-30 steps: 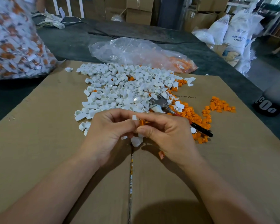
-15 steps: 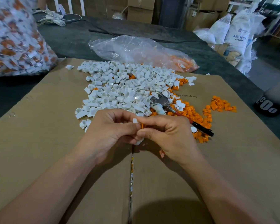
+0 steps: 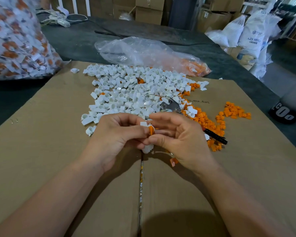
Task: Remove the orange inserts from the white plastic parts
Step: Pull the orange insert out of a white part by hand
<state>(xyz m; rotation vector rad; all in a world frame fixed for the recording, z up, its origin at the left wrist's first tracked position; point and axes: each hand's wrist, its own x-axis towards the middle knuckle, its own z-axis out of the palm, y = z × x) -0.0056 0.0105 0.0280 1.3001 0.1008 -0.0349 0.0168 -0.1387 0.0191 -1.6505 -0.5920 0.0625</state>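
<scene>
Just beyond the hands, on the flat brown cardboard sheet (image 3: 58, 134), lies a heap of small white plastic parts (image 3: 132, 93), with loose orange plastic inserts (image 3: 207, 124) and black-handled metal pliers (image 3: 171, 106) to its right. The right hand (image 3: 178, 137) hides part of the handle. Curled fingertips of the left hand (image 3: 114, 135) and the right pinch one held white part (image 3: 147, 148) at the sheet's middle — its orange insert (image 3: 151, 130), between the thumbs, seems upright. Behind, a clear plastic bag (image 3: 143, 52) holds orange pieces.

Cardboard (image 3: 41, 151) covers the table (image 3: 75, 43) before us, with the pile of parts (image 3: 130, 93) at its middle and loose inserts (image 3: 207, 122) to the right. Pliers (image 3: 171, 106) lie between them, just behind our right hand (image 3: 179, 139). Our left hand (image 3: 114, 139) meets it before the pile, a part (image 3: 146, 148) and an insert (image 3: 151, 130) in our fingers (image 3: 161, 117). One bag (image 3: 143, 52) lies behind the pile, and a full bag (image 3: 15, 45) sits far left.
</scene>
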